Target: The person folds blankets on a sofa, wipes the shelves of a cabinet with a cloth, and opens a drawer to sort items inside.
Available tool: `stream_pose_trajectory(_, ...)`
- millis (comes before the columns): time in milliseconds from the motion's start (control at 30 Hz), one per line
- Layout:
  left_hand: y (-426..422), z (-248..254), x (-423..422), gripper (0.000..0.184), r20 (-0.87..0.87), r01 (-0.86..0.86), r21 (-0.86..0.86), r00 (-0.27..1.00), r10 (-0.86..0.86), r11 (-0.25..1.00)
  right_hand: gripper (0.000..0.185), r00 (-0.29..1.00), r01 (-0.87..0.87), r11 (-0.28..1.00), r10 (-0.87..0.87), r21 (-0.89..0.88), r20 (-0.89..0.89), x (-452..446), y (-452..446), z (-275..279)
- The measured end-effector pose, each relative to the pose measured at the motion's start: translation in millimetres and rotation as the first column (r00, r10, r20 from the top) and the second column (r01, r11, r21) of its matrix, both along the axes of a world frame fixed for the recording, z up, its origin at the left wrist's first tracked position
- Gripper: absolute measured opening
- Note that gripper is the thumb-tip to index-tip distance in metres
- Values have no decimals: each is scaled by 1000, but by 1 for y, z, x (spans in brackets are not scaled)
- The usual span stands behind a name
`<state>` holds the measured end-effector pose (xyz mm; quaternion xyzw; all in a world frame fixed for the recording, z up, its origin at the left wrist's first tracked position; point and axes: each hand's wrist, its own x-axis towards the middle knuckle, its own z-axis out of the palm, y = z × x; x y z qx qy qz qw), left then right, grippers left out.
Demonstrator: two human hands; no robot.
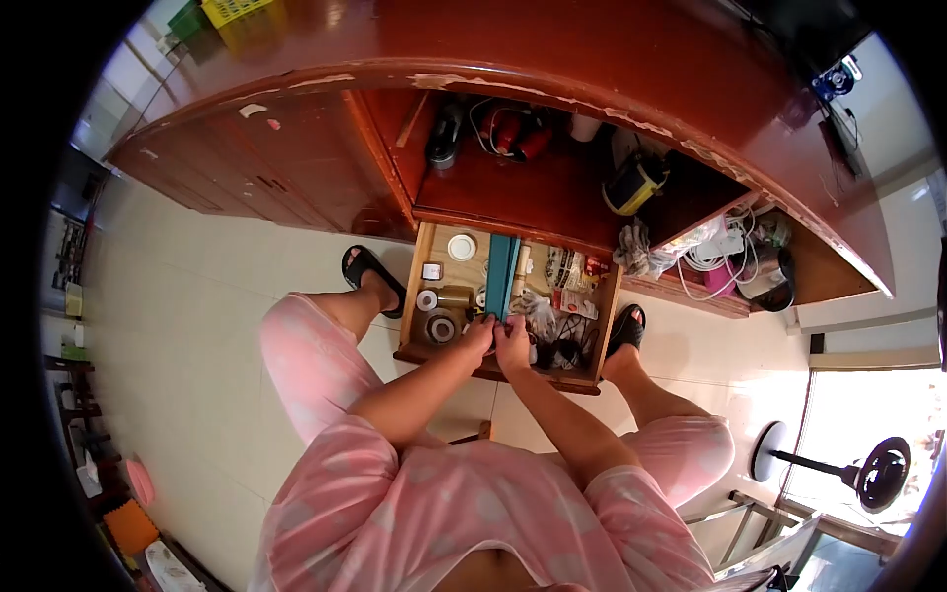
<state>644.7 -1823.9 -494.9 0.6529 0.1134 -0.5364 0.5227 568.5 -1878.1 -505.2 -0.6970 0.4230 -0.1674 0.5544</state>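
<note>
An open wooden drawer [409,335] holds many small items. A long teal object [501,276] lies lengthwise over its middle, its near end at my hands. My left hand [479,335] has its fingers closed on the left side of that end. On the right side of the same end, my right hand [512,345] is closed too, close beside the left. Left of the teal object are a white round lid [461,248], a small white box [431,270] and tape rolls [440,327]. To its right are a crumpled plastic bag [539,314] and dark cables [567,347].
Above the drawer, a red-brown cabinet shelf [513,192] holds a dark cylinder [444,138], red items and a yellow-black object [634,185]. White cables [705,252] fill the right compartment. A fan [881,474] stands at the lower right.
</note>
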Motion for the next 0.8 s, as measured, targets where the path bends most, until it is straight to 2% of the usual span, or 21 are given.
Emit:
stream_pose_trajectory(33,6,5,-6,30,78,-37,-18,996,38,999,22,1000,-2,1000,2,-29,-3,0,8,4)
stream_pose_trajectory(133,27,31,-12,23,61,-117,21,991,115,993,23,999,-23,998,25,-57,40,-2,33,5)
stream_pose_trajectory(200,43,44,-14,25,99,-117,48,989,112,992,24,996,-74,990,78,-117,34,-1,49,0)
stream_pose_trajectory(267,61,39,-15,29,173,-127,57,978,116,990,21,988,-140,990,141,-30,60,-2,62,0)
stream_pose_trajectory(300,71,45,-13,36,240,-59,-66,968,74,996,20,983,-168,986,168,3,77,-2,68,8)
stream_pose_trajectory(367,86,55,-11,41,270,-44,-83,961,65,996,18,971,-235,970,231,59,67,-1,77,24)
stream_pose_trajectory(433,97,71,-4,52,289,-27,-161,955,74,987,18,956,-233,972,233,-23,177,6,86,23)
stream_pose_trajectory(533,102,97,2,58,559,56,-101,829,10,993,23,912,-232,968,251,-98,323,18,90,43)
stream_pose_trajectory(633,102,98,27,63,760,225,36,627,-173,974,30,859,-232,964,266,-130,437,41,83,62)
stream_pose_trajectory(667,98,98,35,62,737,238,4,655,-164,971,33,840,-230,963,268,-138,471,50,79,66)
stream_pose_trajectory(700,94,114,44,61,715,251,-28,681,-156,968,38,903,-276,941,184,196,387,53,75,106)
stream_pose_trajectory(767,82,138,63,59,666,276,-95,732,-145,956,40,923,-262,941,179,216,341,71,60,118)
stream_pose_trajectory(800,73,138,75,59,707,278,-125,699,-111,952,41,932,-254,941,175,225,319,81,53,121)
